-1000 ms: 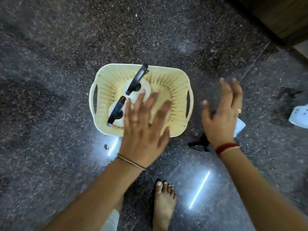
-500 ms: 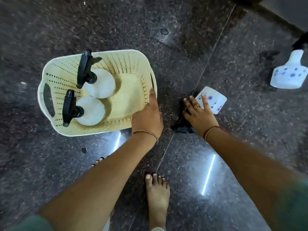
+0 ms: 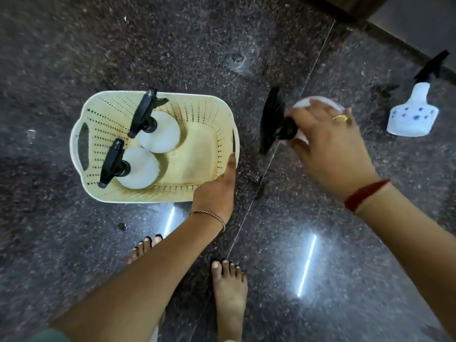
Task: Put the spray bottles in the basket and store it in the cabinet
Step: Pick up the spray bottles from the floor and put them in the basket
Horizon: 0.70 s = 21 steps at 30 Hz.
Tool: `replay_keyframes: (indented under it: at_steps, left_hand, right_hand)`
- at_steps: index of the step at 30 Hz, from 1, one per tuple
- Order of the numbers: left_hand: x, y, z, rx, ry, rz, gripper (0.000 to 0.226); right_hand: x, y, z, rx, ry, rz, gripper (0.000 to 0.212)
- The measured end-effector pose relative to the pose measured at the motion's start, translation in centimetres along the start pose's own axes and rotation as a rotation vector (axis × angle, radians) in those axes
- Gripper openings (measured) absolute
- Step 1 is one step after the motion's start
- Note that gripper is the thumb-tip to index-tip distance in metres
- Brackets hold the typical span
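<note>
While the left hand [image 3: 217, 191] is gripping the near right corner of the cream basket [image 3: 197, 114] on the floor [image 3: 74, 243], the right hand [image 3: 328, 144], fingers [image 3: 318, 109] wrapped around a white spray bottle [image 3: 318, 101], is holding it just right of the basket. Two bottles [image 3: 159, 132] are standing inside; another bottle [image 3: 413, 114] is sitting on the floor far right.

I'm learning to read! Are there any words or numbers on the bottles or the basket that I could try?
None: no words, numbers or brand names show anywhere.
Far bottle: only small blue dots, a pattern, not letters.
Held bottle in the right hand: mostly covered and blurred; no writing shows.
Two bottles in the basket: seen from above, plain white with black sprayers.
Basket, steadied by the left hand: only rows of holes.
</note>
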<state>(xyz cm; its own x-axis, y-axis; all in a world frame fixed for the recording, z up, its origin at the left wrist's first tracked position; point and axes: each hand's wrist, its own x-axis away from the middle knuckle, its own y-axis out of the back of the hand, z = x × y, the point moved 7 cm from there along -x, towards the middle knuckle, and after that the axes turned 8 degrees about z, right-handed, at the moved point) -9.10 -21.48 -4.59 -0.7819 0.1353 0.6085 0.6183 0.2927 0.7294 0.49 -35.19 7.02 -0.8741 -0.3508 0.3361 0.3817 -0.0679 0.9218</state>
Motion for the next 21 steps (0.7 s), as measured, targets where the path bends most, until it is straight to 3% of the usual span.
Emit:
replay_keyframes:
  at_steps: [2, 4, 8, 12, 17, 19, 21]
  left_hand:
    - [0.3, -0.4, -0.2, -0.013, -0.005, 0.008, 0.083]
    - [0.5, -0.7, -0.5, -0.031, 0.007, 0.005, 0.081]
    - [0.9, -1.5, -2.0, -0.11, 0.032, 0.142, 0.034]
    - [1.7, -2.3, -2.6, -0.146, 0.008, 0.091, 0.03]
    - [5.2, -4.2, -3.3, -0.104, -0.122, 0.115, 0.055]
    - [7.3, -3.1, -3.3, -0.081, -0.23, 0.045, 0.045]
    - [9.3, -1.1, -2.3, 0.021, -0.301, -0.14, 0.022]
  right_hand:
    - [0.9, 3.8, 2.8, -0.29, 0.144, -0.173, 0.031]
    - [1.2, 5.1, 5.8, -0.615, 0.283, -0.177, 0.03]
    - [0.3, 1.9, 9.7, -0.948, 0.401, -0.04, 0.031]
    - [-1.2, -3.3, 10.8, -0.962, 0.305, 0.119, 0.036]
    - [-2.5, -8.3, 11.4, -0.834, 0.269, 0.319, 0.039]
    - [-2.9, -9.7, 11.9, -0.764, 0.271, 0.396, 0.041]
    - [-3.2, -11.0, 12.4, -0.695, 0.272, 0.467, 0.045]
